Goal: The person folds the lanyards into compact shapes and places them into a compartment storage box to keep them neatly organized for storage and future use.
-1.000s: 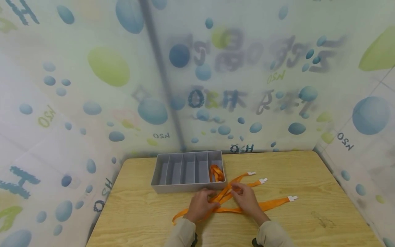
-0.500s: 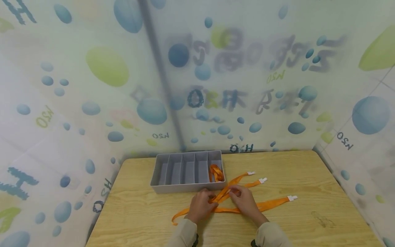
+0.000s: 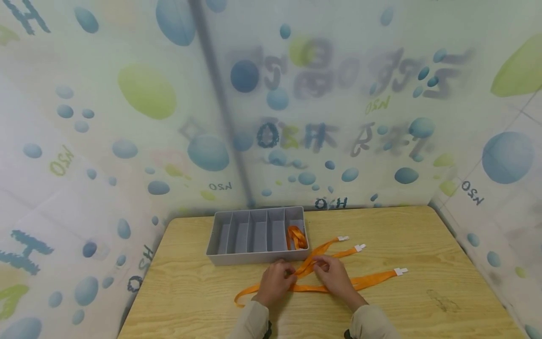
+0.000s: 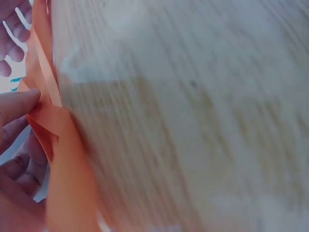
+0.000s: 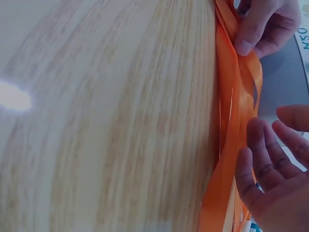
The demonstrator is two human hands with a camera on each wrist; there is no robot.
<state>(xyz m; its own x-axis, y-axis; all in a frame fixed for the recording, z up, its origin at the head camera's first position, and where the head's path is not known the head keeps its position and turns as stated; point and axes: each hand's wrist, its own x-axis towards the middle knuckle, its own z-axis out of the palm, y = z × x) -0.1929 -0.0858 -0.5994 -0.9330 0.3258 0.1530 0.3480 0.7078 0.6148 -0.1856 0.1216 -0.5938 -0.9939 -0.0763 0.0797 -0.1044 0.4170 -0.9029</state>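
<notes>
Orange lanyards with white plastic clips lie across the table, three clips pointing right. My left hand pinches a folded part of an orange strap between thumb and fingers, just in front of the grey tray. In the right wrist view that left thumb presses on the strap. My right hand is beside the same straps, its fingers loosely bent and close to the strap edge; whether they touch it I cannot tell. A strap loop trails out left of my left hand.
A grey tray with several compartments stands at the table's back. Its rightmost compartment holds a bundled orange lanyard. Behind the wooden table hangs a patterned curtain, which closes in on both sides too.
My right hand has shifted slightly left and down along the straps, toward my left hand. The left hand stays nearly in place, still pinching. The tray has not moved.
</notes>
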